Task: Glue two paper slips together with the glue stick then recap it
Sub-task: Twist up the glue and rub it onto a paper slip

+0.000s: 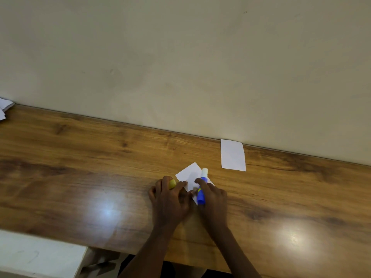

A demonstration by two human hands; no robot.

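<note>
Right grip [213, 194] clasps one glue stick [201, 194], left grip [170, 199] one cap [172, 184], over the near slip [189, 172]; a second slip [232, 155] lies apart.

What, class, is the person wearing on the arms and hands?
Nothing visible: the left hand and right hand are gloveless, no watch or bracelet shows at either wrist, and both forearms are uncovered to the frame's edge, with no sleeve in view.

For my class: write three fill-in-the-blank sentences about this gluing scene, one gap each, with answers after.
The right hand grips the ____ glue stick.
The cap held in the left hand is ____.
The far slip lies to the ____ of both hands.
Answers: blue; yellow; right.
</note>
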